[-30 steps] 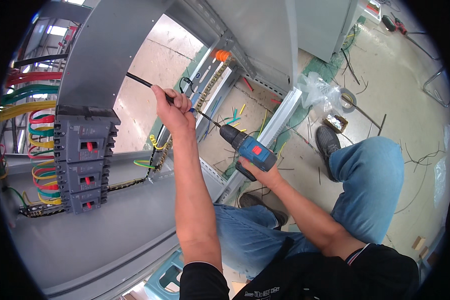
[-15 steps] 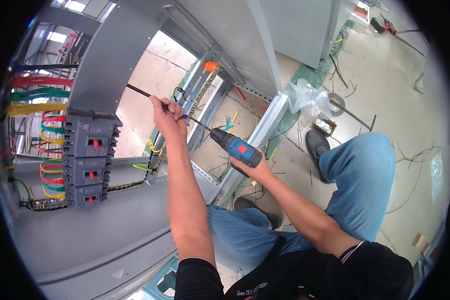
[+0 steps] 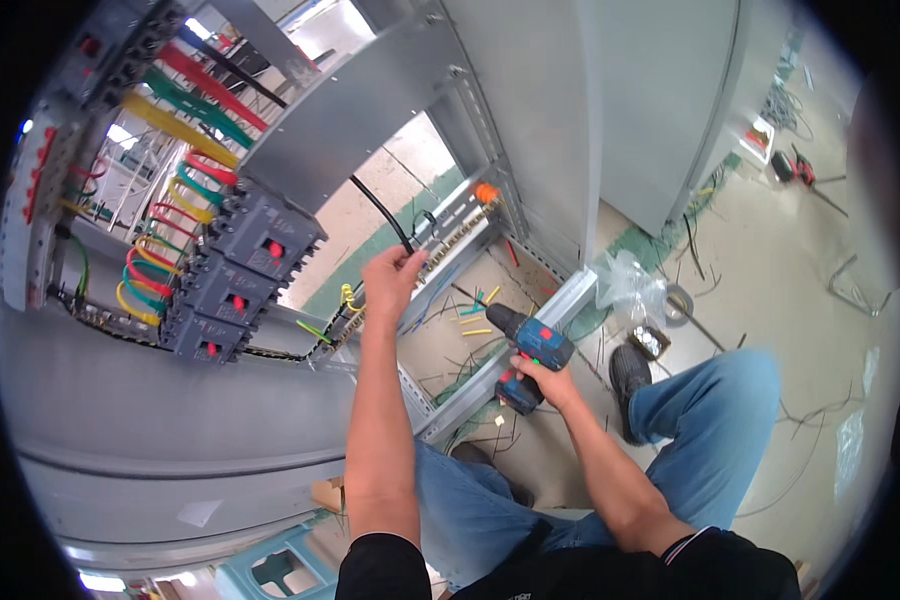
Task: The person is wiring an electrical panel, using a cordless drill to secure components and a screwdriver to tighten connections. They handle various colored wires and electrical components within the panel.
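My left hand [image 3: 392,280] is raised inside an open grey electrical cabinet [image 3: 530,120] and grips a black cable [image 3: 378,212] that runs up toward the grey panel above. My right hand [image 3: 548,378] holds a blue and black cordless drill [image 3: 528,352] lower down, over the cabinet's bottom rail, its nose pointing up-left. The drill's tip is apart from the left hand. Left of the hands sits a row of dark grey circuit breakers [image 3: 238,280] with red, yellow and green wires [image 3: 170,200] bent into them.
Wire offcuts [image 3: 475,318] lie on the cabinet's floor. A metal rail [image 3: 500,365] crosses under the drill. My knees in blue jeans [image 3: 710,420] and a black shoe [image 3: 630,372] are at the right. A clear plastic bag [image 3: 625,285], a tape roll and loose wires lie on the floor.
The drill has drawn back from the left hand and dropped lower. My left hand now holds a bending black cable instead of the long straight rod at the drill. The view tilted upward.
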### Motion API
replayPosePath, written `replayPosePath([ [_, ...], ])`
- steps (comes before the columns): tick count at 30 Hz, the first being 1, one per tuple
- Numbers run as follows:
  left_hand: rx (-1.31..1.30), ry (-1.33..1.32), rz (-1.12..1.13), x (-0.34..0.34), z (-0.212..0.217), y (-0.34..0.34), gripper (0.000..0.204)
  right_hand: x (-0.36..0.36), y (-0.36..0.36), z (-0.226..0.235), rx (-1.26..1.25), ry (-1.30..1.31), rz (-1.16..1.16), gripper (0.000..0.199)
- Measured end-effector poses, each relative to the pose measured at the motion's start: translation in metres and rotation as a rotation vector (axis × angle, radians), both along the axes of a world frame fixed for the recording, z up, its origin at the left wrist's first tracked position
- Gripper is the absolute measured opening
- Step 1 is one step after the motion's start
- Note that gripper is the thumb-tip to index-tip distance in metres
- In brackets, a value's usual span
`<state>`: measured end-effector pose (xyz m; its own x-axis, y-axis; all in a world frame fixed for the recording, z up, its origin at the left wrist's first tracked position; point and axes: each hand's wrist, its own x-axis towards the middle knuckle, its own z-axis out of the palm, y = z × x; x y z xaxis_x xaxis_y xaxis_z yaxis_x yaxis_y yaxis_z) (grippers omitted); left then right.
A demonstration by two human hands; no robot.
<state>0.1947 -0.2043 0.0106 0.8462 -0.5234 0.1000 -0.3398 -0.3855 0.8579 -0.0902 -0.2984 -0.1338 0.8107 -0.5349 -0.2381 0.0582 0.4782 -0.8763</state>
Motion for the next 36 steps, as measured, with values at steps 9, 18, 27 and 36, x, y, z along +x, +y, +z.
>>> replayPosePath([
  [9, 0.090, -0.196, 0.068, -0.017, -0.007, -0.004, 0.030, -0.013, -0.019, -0.009, 0.091, -0.032, 0.426, 0.029],
  [18, 0.068, -0.197, 0.238, -0.041, 0.022, 0.009, 0.035, -0.034, -0.031, -0.017, -0.273, 0.338, 0.942, 0.023],
  [27, 0.254, -0.235, 0.182, -0.086, 0.038, 0.044, 0.034, -0.009, -0.083, 0.075, -1.112, 0.546, 1.291, 0.047],
  [36, 0.388, -0.222, 0.176, -0.131, 0.053, 0.082, 0.032, -0.006, -0.201, 0.189, -1.673, 0.456, 1.319, 0.047],
])
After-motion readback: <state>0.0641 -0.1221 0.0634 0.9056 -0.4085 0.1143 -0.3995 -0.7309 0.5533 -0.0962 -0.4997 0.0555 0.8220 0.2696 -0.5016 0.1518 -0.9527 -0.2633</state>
